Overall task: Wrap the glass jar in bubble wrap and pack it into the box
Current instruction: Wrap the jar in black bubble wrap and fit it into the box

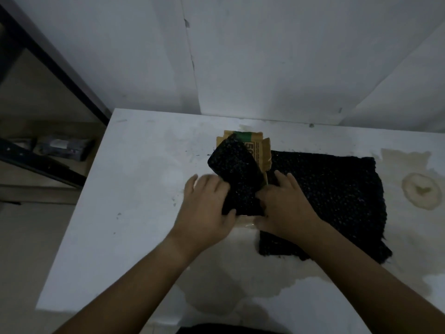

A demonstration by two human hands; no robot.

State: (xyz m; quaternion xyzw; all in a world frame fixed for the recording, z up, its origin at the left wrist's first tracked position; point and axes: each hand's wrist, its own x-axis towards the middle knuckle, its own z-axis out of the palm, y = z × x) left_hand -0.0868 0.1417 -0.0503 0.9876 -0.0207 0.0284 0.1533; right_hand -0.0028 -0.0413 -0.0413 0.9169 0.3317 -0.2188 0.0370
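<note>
Black bubble wrap is covering the whole bundle, so I'm not actually seeing any glass. I'm guessing the jar is sitting inside it. The bundle is hovering tilted over the open cardboard box, near end low, far end poking up past the box's left side, so it isn't packed yet.

The left hand is gripping the bundle's near end, thumb hooked round the bottom edge. Its fingers are blurring a bit, but they're looking curled onto the wrap. The right hand is pressing its thumb into the bundle's right side while its fingers are lying fairly straight over the edge of the loose sheet, not closing round anything.

Handling-wise, I'm expecting this to feel heavy for its size, squishy outside and hard inside. The plastic is probably going to be slippery, and the wrap is likely wanting to unroll. I'd be holding it round the middle, over the loose flap, not by the ends.

Counting: one bundle, one box, one spare sheet lying flat on the white table, two hands.
</note>
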